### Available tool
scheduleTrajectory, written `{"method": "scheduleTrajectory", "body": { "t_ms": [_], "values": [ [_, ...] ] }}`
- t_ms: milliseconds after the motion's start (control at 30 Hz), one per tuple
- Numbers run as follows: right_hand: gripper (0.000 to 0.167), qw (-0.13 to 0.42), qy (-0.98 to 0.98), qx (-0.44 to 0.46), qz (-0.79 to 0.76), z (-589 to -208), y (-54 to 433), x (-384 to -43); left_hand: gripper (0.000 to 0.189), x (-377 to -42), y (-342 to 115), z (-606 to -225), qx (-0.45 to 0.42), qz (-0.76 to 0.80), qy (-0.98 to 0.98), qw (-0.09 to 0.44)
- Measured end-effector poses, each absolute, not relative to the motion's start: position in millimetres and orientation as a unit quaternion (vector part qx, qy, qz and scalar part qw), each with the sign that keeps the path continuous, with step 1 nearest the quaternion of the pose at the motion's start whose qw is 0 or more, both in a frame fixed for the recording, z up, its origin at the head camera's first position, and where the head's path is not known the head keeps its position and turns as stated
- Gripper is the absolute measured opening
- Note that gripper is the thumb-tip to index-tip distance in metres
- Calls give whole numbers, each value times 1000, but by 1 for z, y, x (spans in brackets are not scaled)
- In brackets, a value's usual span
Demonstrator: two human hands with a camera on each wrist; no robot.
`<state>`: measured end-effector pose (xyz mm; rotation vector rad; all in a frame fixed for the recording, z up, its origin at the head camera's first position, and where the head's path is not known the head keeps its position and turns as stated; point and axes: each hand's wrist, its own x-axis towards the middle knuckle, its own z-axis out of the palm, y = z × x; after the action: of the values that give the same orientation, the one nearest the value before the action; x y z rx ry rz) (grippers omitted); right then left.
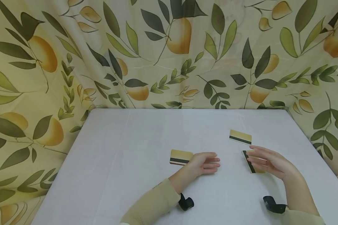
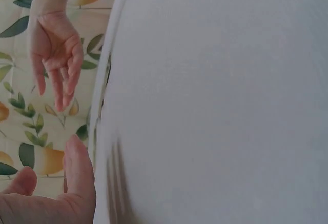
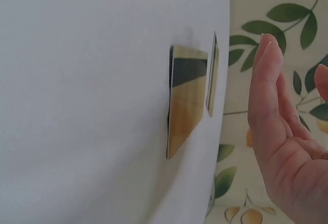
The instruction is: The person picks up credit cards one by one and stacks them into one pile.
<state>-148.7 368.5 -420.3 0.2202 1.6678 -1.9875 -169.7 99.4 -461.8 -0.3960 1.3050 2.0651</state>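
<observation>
My left hand (image 1: 204, 164) hovers above the table's middle, its fingers extended and nothing in its grasp. Partly behind it lies a gold card (image 1: 180, 153) with a dark stripe; a reddish-brown edge shows beneath it. Over on the right, my right hand (image 1: 270, 161) holds nothing, its fingers loosely extended above a second gold striped card (image 1: 249, 164), which they partly hide. In the right wrist view, this card (image 3: 189, 90) sits apart from the right hand (image 3: 282, 126). A third gold card (image 1: 240, 137) rests farther back. Both hands, left (image 2: 56, 193) and right (image 2: 56, 55), appear in the left wrist view.
A white cloth (image 1: 124, 181) covers the table. Patterned curtain (image 1: 163, 78) hangs behind its back edge and along the sides. Black wrist devices (image 1: 186, 203) are worn at both sleeve cuffs, close above the tabletop.
</observation>
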Motion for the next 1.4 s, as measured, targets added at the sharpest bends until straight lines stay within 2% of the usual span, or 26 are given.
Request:
{"method": "scheduleTrajectory", "body": {
  "t_ms": [167,300,800,933,1133,1400],
  "values": [
    [33,271,592,57,-757,-426,382,-146,22,-166,119,-463,-154,788,500,326],
    [32,270,588,62,-760,-428,391,-143,19,-163,135,-462,-158,788,502,319],
    [38,286,536,42,-793,-450,426,-137,24,-164,174,-461,-176,803,488,295],
    [43,300,512,17,-805,-454,432,-137,22,-163,178,-462,-177,802,486,300],
    [36,282,569,56,-770,-452,431,-135,27,-160,184,-463,-163,804,473,321],
    [38,303,577,45,-757,-448,428,-134,34,-160,188,-468,-130,811,444,360]
  ]
}}
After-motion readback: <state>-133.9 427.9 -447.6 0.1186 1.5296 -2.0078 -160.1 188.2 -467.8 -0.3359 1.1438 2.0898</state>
